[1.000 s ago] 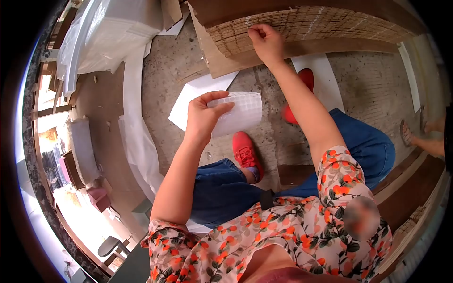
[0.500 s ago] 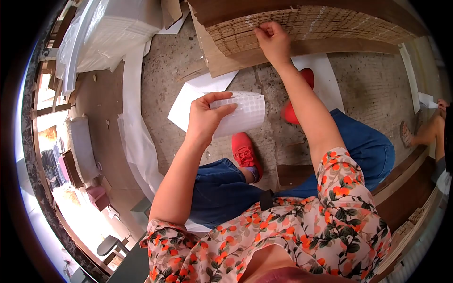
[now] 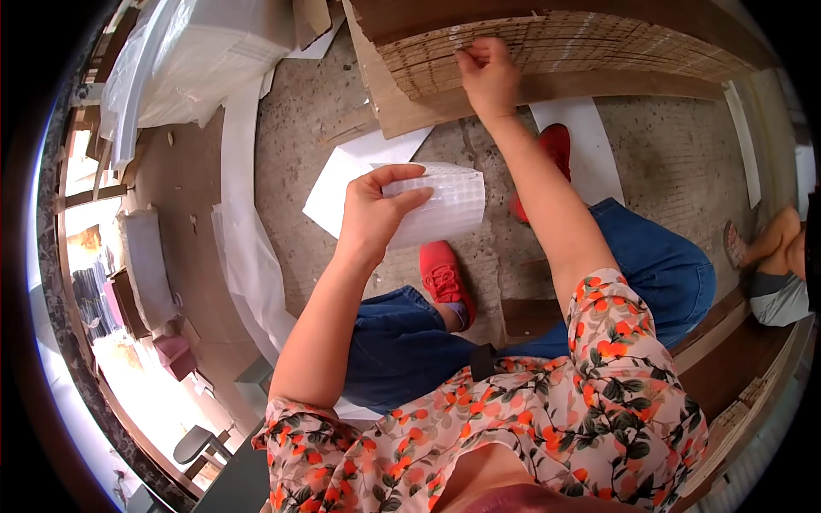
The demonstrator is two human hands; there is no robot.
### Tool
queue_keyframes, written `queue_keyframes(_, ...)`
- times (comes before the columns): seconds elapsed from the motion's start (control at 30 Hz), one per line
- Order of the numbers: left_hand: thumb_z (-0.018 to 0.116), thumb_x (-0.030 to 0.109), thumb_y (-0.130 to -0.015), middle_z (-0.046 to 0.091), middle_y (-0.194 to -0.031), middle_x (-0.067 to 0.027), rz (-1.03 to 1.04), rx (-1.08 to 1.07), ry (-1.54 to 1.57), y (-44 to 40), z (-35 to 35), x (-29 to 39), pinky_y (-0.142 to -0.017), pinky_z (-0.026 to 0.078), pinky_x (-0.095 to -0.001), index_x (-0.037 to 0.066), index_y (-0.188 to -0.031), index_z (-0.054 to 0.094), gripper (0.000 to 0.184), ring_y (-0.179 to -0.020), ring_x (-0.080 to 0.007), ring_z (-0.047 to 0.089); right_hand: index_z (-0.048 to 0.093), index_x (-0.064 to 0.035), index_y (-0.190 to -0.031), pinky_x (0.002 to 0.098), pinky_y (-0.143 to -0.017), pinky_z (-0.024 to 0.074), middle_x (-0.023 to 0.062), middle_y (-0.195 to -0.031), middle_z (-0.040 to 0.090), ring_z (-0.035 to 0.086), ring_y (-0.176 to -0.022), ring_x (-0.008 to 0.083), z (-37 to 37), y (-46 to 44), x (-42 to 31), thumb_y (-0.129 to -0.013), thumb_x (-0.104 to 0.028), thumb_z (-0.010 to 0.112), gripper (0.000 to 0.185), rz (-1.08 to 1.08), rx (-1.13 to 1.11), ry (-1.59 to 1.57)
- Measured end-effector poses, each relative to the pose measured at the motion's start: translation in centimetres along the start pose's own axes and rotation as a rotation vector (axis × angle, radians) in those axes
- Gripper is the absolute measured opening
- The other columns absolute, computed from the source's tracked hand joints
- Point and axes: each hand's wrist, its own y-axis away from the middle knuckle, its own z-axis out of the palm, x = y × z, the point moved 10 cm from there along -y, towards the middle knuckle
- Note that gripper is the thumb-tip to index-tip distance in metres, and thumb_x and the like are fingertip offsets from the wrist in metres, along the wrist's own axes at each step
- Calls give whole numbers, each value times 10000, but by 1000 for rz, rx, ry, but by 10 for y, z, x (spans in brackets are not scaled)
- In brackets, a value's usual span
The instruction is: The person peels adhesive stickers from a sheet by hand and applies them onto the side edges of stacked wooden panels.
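My left hand (image 3: 376, 209) pinches a curved white sheet of small round stickers (image 3: 453, 203) between thumb and fingers, above the floor. My right hand (image 3: 492, 75) reaches out to a brown stack of thin strips (image 3: 556, 51), with thumb and forefinger pressed together at its face. Whatever may be between those fingertips is too small to make out. Short rows of small white dots (image 3: 456, 36) show on the stack near my right fingers. A brown board (image 3: 599, 85) runs along the stack's lower edge.
White sheets (image 3: 329, 192) lie on the concrete floor, one under my red shoe (image 3: 554, 150). Plastic-wrapped goods (image 3: 222, 60) stand at the upper left. Another person's bent leg (image 3: 770, 239) is at the far right. A dark stool (image 3: 195, 445) stands lower left.
My right hand has shifted slightly left along the stack, fingers still pinched. The sticker sheet has moved slightly right. The other person's hand and white item at the far right are out of view.
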Motion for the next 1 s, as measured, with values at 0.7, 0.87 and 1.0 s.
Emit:
queue_keyframes(0.7, 709, -17, -717, 659, -854, -85, 30, 8, 62, -1, -7, 8, -658, 510, -256, 0, -961, 669, 248, -717, -136, 620, 609, -33, -902, 220, -666, 462, -11, -786, 621, 559, -713, 63, 4, 36, 1, -808, -52, 654, 106, 429, -567, -505)
queue_keyframes(0.87, 710, -15, -714, 660, -859, -91, 35, 18, 60, 0, -8, 5, -671, 512, -262, -2, -962, 668, 252, -724, -143, 622, 656, -17, -936, 206, -653, 446, -4, -817, 637, 549, -729, 51, -22, 73, -66, -829, -95, 638, 134, 428, -1047, -431)
queue_keyframes(1.0, 714, -5, -712, 661, -864, -92, 51, 13, 55, -1, -8, 7, -680, 512, -263, -5, -970, 666, 263, -728, -146, 624, 642, -11, -965, 216, -669, 451, -2, -836, 640, 562, -749, 65, -32, 75, -71, -821, -79, 631, 160, 641, -1100, -476)
